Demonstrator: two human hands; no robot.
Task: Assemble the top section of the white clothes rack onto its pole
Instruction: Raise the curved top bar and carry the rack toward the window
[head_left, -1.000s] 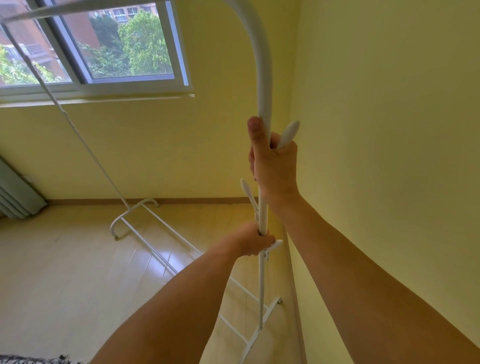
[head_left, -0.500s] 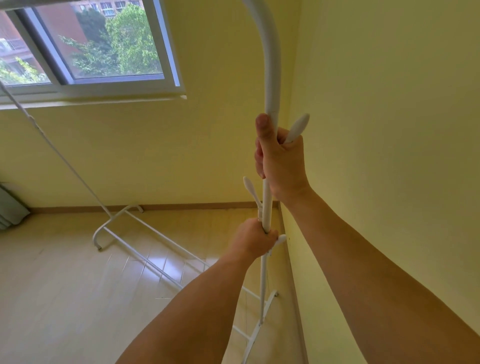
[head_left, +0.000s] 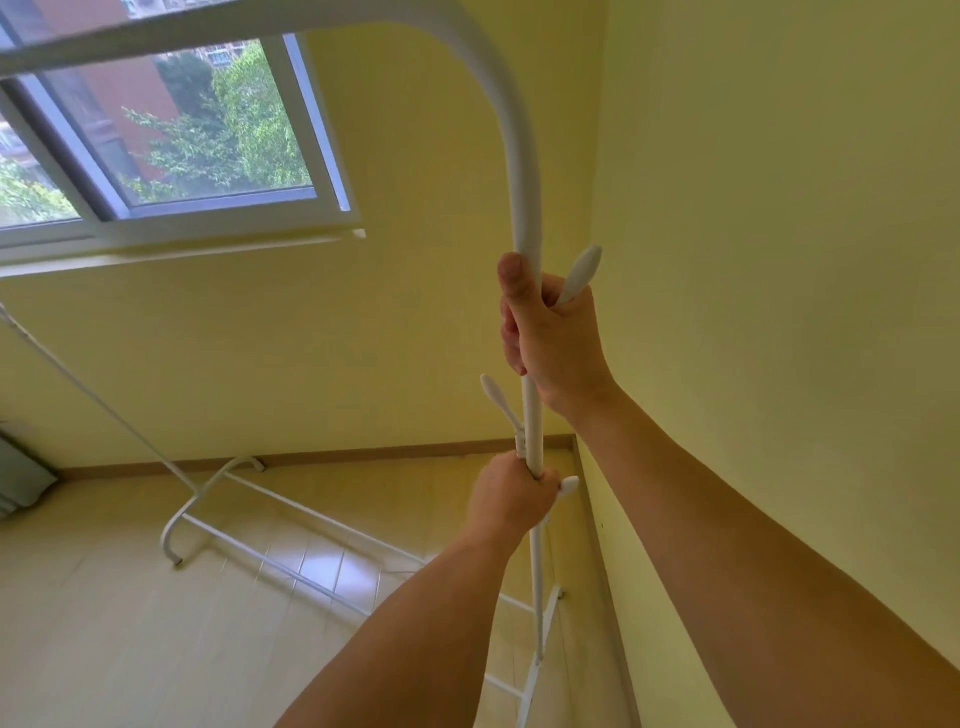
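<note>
The white rack's curved top section (head_left: 524, 171) arches from the upper left down to my right hand (head_left: 553, 343), which is closed around its lower end just under a white hook peg (head_left: 581, 273). Below it the upright pole (head_left: 534, 415) runs down to my left hand (head_left: 511, 496), clenched on the pole beside a second peg (head_left: 498, 400) and a small knob (head_left: 569, 484). The joint between top section and pole is hidden inside my right fist. The pole continues down to the rack base (head_left: 540, 670) on the floor.
The yellow wall (head_left: 753, 260) stands close on the right of the pole. The rack's other upright (head_left: 88, 384) slants at the left above its foot (head_left: 208, 493) and bottom rails. A window (head_left: 171, 135) fills the upper left. A grey radiator (head_left: 21, 478) sits at far left.
The view has tilted up and to the right, showing more of the arched top section. Both hands keep the same grips on the top section and pole.
</note>
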